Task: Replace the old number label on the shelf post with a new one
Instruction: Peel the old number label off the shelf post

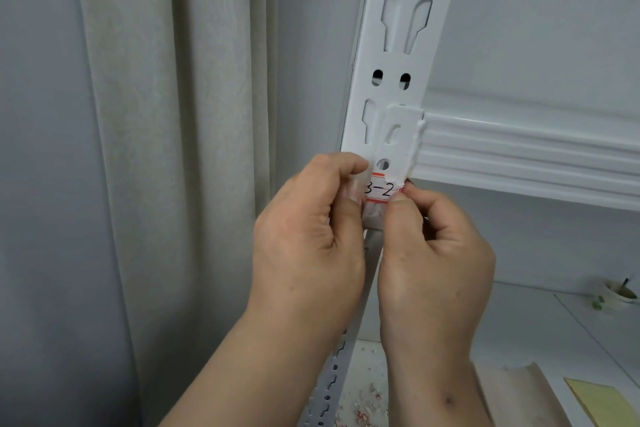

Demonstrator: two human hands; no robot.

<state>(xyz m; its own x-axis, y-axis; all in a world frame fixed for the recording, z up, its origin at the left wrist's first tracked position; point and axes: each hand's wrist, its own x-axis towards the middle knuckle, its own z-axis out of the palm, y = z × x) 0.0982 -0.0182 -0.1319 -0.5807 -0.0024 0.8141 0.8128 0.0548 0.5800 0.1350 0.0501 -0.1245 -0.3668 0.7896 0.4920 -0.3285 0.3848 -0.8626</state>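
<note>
A white slotted shelf post (398,55) runs up the middle of the view. Stuck on it just below the beam joint is a white label with red bands (381,189), handwritten "3-2". My left hand (311,229) presses its thumb on the label's left side. My right hand (433,253) pinches the label's torn right edge between thumb and forefinger. A glossy strip below the label is partly hidden by my thumbs.
A white shelf beam (526,163) runs right from the post. Beige curtain (166,149) hangs at the left. Below lie paper scraps (363,402), a yellow pad (602,406) and a small bowl (620,298) on a white surface.
</note>
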